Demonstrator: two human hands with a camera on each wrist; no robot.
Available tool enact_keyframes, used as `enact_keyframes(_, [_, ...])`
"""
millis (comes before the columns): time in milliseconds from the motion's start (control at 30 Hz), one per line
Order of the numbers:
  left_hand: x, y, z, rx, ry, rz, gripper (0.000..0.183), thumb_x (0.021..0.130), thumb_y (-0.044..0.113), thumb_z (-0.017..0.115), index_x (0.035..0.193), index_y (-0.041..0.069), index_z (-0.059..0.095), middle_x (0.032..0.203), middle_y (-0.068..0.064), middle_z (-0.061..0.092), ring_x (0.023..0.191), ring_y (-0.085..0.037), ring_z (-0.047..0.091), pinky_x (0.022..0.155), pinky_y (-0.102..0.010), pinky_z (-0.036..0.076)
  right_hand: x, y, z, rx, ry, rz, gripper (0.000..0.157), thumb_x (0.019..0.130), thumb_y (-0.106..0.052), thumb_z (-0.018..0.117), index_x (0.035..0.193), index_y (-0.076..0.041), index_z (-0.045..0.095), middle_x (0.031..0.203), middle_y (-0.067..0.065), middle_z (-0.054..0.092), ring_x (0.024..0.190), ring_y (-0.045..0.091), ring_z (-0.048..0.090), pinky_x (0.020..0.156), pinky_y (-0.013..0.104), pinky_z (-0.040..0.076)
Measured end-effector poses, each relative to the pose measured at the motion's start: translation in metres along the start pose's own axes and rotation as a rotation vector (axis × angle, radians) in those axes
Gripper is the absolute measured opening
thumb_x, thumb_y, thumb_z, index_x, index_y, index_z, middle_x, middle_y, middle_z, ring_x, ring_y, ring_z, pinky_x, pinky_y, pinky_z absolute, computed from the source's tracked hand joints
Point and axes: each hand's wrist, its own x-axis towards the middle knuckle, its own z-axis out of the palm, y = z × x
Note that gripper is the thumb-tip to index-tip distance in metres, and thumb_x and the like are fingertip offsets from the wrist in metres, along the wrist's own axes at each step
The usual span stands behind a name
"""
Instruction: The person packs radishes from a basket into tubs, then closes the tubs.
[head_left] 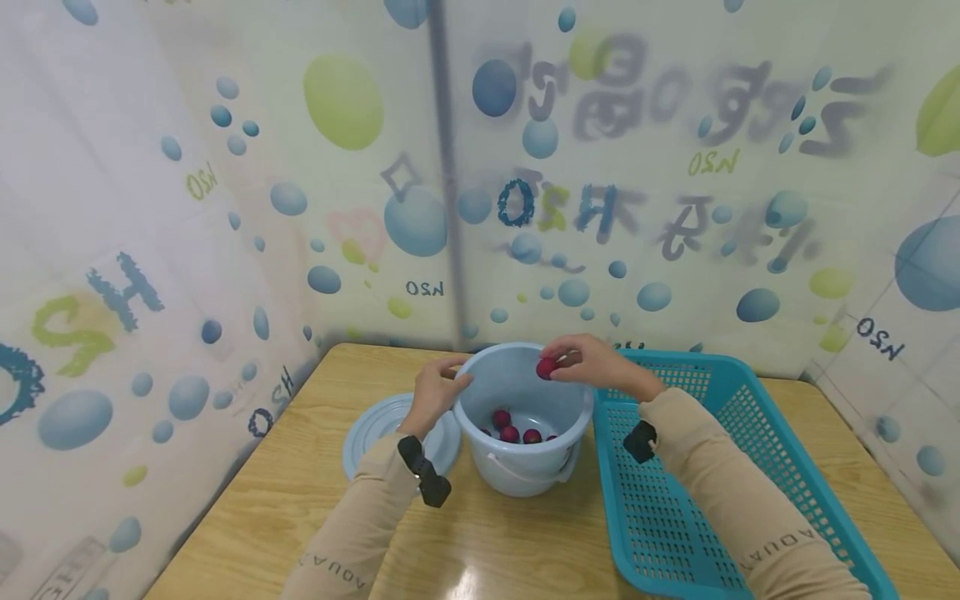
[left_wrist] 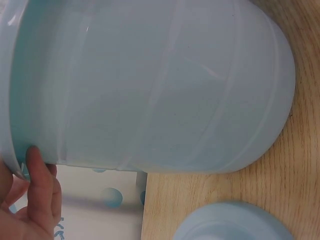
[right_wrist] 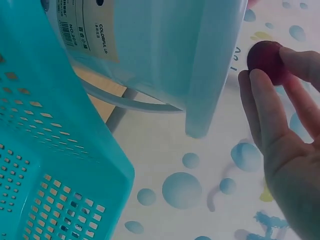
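Note:
My right hand point(head_left: 588, 363) pinches a dark red, plum-like fruit point(right_wrist: 266, 61) between thumb and fingertips, above the right side of a light blue bucket point(head_left: 491, 471). Several more such fruits point(head_left: 509, 434) lie at the bottom of the bucket. On the bucket's left side, my left hand point(head_left: 435, 392) grips the rim; in the left wrist view its fingers point(left_wrist: 40, 187) lie against the outer wall just under the lip. The bucket stands upright on the table, its handle hanging down at the front.
Right of the bucket is a turquoise perforated basket point(head_left: 617, 517), partly covered by my right forearm. A light blue lid point(head_left: 363, 425) lies to the left, on the wooden table point(head_left: 495, 550). Patterned sheets point(head_left: 360, 250) rise behind the table and at both sides.

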Motion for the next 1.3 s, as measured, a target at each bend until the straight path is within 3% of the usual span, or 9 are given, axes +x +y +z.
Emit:
enact_keyframes(467, [0.001,-0.002,0.000,-0.004,0.000,0.015,0.028,0.081,0.011,0.062,0.110,0.011,0.062,0.090,-0.011,0.060,0.075,-0.020,0.059,0.060,-0.030,0.051,-0.001,0.000,-0.007,-0.044,-0.016,-0.024,0.034,0.082,-0.007,0.060,0.113,0.004,0.053,0.109,0.022,0.055,0.099,0.037,0.054,0.077,0.040,0.049])
enact_keyframes(667, [0.001,-0.002,0.000,-0.006,0.006,0.017,0.028,0.081,0.011,0.062,0.109,0.012,0.062,0.092,-0.012,0.059,0.076,-0.021,0.058,0.060,-0.030,0.051,-0.015,-0.003,-0.024,-0.095,0.067,-0.054,0.034,0.084,-0.014,0.060,0.114,0.002,0.054,0.109,0.019,0.057,0.096,0.032,0.056,0.077,0.043,0.048])
enact_keyframes(900, [0.002,-0.002,-0.001,0.008,0.015,0.025,0.028,0.081,0.012,0.062,0.109,0.013,0.063,0.095,-0.012,0.059,0.080,-0.022,0.057,0.061,-0.030,0.050,-0.033,0.000,-0.048,-0.082,0.164,-0.081,0.032,0.085,-0.011,0.058,0.114,0.001,0.054,0.111,0.017,0.056,0.097,0.029,0.056,0.080,0.043,0.046])
enact_keyframes(1100, [0.001,0.000,-0.001,0.009,0.007,0.007,0.028,0.081,0.012,0.062,0.109,0.013,0.062,0.095,-0.012,0.059,0.080,-0.022,0.057,0.060,-0.030,0.050,-0.053,0.008,-0.061,-0.127,0.245,-0.102,0.029,0.086,-0.010,0.056,0.113,0.002,0.054,0.107,0.017,0.057,0.095,0.030,0.057,0.076,0.031,0.049])
enact_keyframes(1200, [0.000,0.000,-0.001,0.003,0.005,0.011,0.028,0.081,0.011,0.062,0.109,0.012,0.062,0.094,-0.012,0.059,0.079,-0.022,0.058,0.059,-0.030,0.050,-0.063,0.015,-0.064,-0.146,0.285,-0.078,0.028,0.086,-0.010,0.056,0.111,0.003,0.055,0.105,0.018,0.058,0.093,0.031,0.057,0.073,0.025,0.048])
enact_keyframes(1300, [0.000,-0.001,0.000,-0.002,0.006,0.012,0.028,0.080,0.011,0.062,0.109,0.012,0.062,0.094,-0.013,0.059,0.078,-0.022,0.058,0.059,-0.030,0.051,-0.072,0.026,-0.065,-0.168,0.321,-0.020,0.028,0.087,-0.012,0.055,0.111,0.004,0.054,0.106,0.020,0.057,0.093,0.034,0.056,0.074,0.032,0.049])
